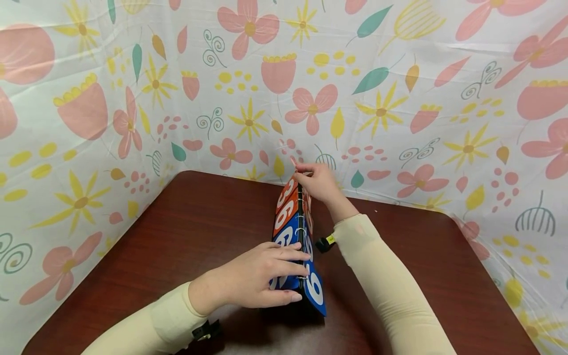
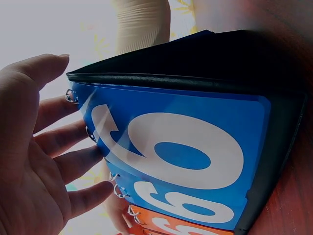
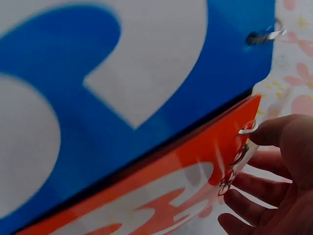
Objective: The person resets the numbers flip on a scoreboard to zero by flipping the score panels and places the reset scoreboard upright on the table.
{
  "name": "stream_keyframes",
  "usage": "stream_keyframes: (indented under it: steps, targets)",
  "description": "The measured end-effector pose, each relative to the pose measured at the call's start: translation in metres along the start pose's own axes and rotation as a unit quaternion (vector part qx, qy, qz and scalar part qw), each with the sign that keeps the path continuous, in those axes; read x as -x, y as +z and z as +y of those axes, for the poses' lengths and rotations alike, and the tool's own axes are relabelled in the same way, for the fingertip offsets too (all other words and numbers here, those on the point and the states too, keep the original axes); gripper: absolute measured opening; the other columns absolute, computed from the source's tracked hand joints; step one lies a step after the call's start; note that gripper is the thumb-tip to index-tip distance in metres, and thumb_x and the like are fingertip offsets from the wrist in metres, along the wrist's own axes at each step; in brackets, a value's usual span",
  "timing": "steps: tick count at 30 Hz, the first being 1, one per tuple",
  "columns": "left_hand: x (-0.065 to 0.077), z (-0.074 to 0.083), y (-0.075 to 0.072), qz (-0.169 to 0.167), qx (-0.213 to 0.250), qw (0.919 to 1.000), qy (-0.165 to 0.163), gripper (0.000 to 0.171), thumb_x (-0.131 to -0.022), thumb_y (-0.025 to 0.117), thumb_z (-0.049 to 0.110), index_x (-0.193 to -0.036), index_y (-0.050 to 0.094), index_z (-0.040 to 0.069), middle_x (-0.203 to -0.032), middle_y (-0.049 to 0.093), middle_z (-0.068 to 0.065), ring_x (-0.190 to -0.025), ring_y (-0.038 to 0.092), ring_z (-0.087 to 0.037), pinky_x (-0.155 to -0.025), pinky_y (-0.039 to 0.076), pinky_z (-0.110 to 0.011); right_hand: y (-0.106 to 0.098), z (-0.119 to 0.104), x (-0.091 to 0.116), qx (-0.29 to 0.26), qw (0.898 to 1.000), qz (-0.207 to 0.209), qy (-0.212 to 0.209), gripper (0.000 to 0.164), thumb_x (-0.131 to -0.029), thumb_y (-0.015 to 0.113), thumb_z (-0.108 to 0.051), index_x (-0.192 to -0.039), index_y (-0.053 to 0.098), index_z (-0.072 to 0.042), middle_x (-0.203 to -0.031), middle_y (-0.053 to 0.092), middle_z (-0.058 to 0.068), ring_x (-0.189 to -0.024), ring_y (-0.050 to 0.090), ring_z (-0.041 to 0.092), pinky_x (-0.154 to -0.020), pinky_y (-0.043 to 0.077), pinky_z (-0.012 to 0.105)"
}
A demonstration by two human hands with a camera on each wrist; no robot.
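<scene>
A tent-shaped flip scoreboard (image 1: 286,217) stands lengthwise on the table, its black stand carrying ring-bound number cards. At the near end are blue cards (image 2: 186,142) with a large white digit; orange-red cards (image 1: 284,209) are at the far end. My left hand (image 1: 262,273) lies over the near end of the top ridge, fingers extended across the rings (image 2: 72,96). At the far end my right hand (image 1: 319,182) pinches the top edge by the red cards, thumb near a ring (image 3: 248,129). The other fingers reach behind the ridge. Exactly what is pinched is partly hidden.
The dark reddish-brown table (image 1: 186,227) extends to both sides of the scoreboard. A white flower-patterned cloth (image 1: 248,98) hangs behind and around it. Black wrist cameras sit under the left cuff (image 1: 206,330) and the right cuff (image 1: 326,242).
</scene>
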State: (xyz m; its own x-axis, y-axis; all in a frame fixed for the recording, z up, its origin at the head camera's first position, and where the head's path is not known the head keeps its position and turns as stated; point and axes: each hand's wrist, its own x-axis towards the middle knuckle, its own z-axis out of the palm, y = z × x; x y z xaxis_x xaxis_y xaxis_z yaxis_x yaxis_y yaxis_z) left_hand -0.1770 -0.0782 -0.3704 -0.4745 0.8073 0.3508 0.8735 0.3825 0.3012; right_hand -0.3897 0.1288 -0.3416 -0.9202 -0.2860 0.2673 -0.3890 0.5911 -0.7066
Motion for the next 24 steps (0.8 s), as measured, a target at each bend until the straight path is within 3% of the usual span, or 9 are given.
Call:
stream_keyframes:
  steps: [2, 4, 8, 12, 19, 24]
  targets:
    - [0.0002, 0.0001, 0.0001, 0.0, -0.001, 1.0, 0.0, 0.043, -0.103, 0.056, 0.051, -0.138, 0.066, 0.027, -0.155, 0.053, 0.009, -0.153, 0.04, -0.019, -0.118, 0.04, -0.054, 0.0016, 0.0019, -0.001, 0.014, 1.0, -0.011, 0.0, 0.04, -0.099, 0.067, -0.036, -0.133, 0.071, -0.016, -0.097, 0.076, 0.01, -0.067, 0.066, 0.022, -0.057, 0.053, 0.03]
    - [0.0004, 0.0002, -0.0001, -0.002, -0.001, 1.0, -0.002, 0.044, -0.103, 0.055, 0.052, -0.138, 0.066, 0.027, -0.155, 0.053, 0.01, -0.153, 0.04, -0.018, -0.119, 0.04, -0.054, 0.0029, 0.0029, -0.0013, 0.03, 0.999, -0.018, -0.002, 0.04, -0.099, 0.066, -0.036, -0.132, 0.072, -0.014, -0.097, 0.075, 0.011, -0.066, 0.065, 0.024, -0.058, 0.054, 0.033]
    - [0.0005, 0.0001, -0.0002, -0.003, -0.002, 1.0, -0.006, 0.044, -0.103, 0.055, 0.052, -0.138, 0.066, 0.028, -0.155, 0.053, 0.01, -0.153, 0.04, -0.018, -0.119, 0.04, -0.054, 0.0046, 0.003, -0.0022, 0.085, 0.996, -0.035, -0.019, 0.037, -0.099, 0.066, -0.034, -0.13, 0.072, -0.014, -0.122, 0.071, 0.012, -0.097, 0.068, 0.03, -0.082, 0.059, 0.046]
    - [0.0004, -0.0004, 0.0005, 0.0, -0.008, 1.0, -0.004, 0.043, -0.103, 0.055, 0.052, -0.137, 0.066, 0.028, -0.155, 0.053, 0.01, -0.152, 0.041, -0.018, -0.118, 0.041, -0.054, 0.0059, 0.0005, -0.0037, 0.134, 0.989, -0.053, -0.04, 0.034, -0.1, 0.065, -0.033, -0.126, 0.073, -0.012, -0.139, 0.063, 0.012, -0.126, 0.06, 0.034, -0.106, 0.051, 0.054]
    - [0.0001, -0.0008, 0.0004, 0.007, -0.014, 0.9999, 0.003, 0.043, -0.103, 0.056, 0.052, -0.136, 0.067, 0.027, -0.154, 0.055, 0.008, -0.152, 0.042, -0.019, -0.117, 0.042, -0.053, 0.007, -0.0042, -0.0069, 0.165, 0.983, -0.061, -0.053, 0.034, -0.101, 0.061, -0.03, -0.122, 0.075, -0.008, -0.139, 0.064, 0.014, -0.128, 0.06, 0.033, -0.109, 0.05, 0.052]
    - [-0.0005, -0.001, 0.0007, 0.009, -0.012, 0.9998, 0.009, 0.043, -0.103, 0.057, 0.05, -0.136, 0.067, 0.026, -0.153, 0.057, 0.004, -0.152, 0.043, -0.02, -0.117, 0.041, -0.053, 0.0074, -0.004, -0.0083, 0.172, 0.978, -0.089, -0.077, 0.032, -0.102, 0.057, -0.028, -0.107, 0.08, -0.006, -0.148, 0.058, 0.017, -0.14, 0.053, 0.033, -0.11, 0.049, 0.051]
